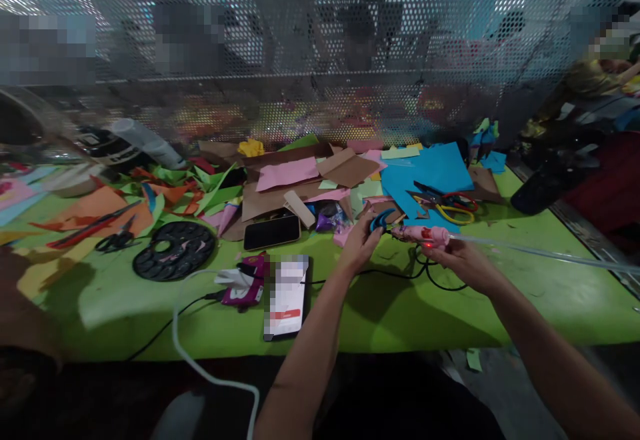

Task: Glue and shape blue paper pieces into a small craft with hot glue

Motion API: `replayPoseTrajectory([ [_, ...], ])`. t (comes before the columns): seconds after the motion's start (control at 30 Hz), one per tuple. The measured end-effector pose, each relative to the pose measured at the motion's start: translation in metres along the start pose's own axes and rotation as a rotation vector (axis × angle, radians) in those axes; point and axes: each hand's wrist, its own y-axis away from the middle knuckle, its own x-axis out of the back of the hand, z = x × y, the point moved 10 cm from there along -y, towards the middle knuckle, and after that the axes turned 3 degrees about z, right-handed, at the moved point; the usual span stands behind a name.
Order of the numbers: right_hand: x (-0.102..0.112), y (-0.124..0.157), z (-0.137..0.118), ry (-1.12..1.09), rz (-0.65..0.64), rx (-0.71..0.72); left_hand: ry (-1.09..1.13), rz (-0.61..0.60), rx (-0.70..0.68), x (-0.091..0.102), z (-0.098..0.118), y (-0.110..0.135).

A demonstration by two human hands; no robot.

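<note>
My right hand [463, 260] is closed round a pink glue gun [423, 234], its nozzle pointing left; a long clear glue stick [545, 253] trails out of its back to the right. My left hand [359, 243] pinches a small curved blue paper piece [381, 219] right at the gun's tip. Both hands hover over the green table [390, 313], near a big blue sheet [430, 173]. The gun's black cord [425, 277] loops on the table beneath my hands.
Paper scraps in pink, brown, green and orange cover the back of the table. Two phones [273, 232] [287, 297], a black round disc [175, 250], black scissors [115, 241], red-yellow scissors [450, 203] and a white cable [200, 360] lie around. A perforated metal screen [320, 53] stands behind.
</note>
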Motion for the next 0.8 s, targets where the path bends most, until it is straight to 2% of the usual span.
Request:
replayPoseTrajectory([
  [0.33,0.000,-0.001,0.001,0.062,-0.007,0.046,-0.029,-0.011,-0.035,0.000,0.007,0.000],
  [0.53,-0.004,0.000,0.009,0.020,-0.045,-0.011,-0.052,-0.018,-0.032,-0.001,0.007,0.001],
  [0.8,-0.003,-0.003,0.004,0.056,-0.006,0.023,-0.091,-0.022,-0.060,-0.001,0.013,0.000],
])
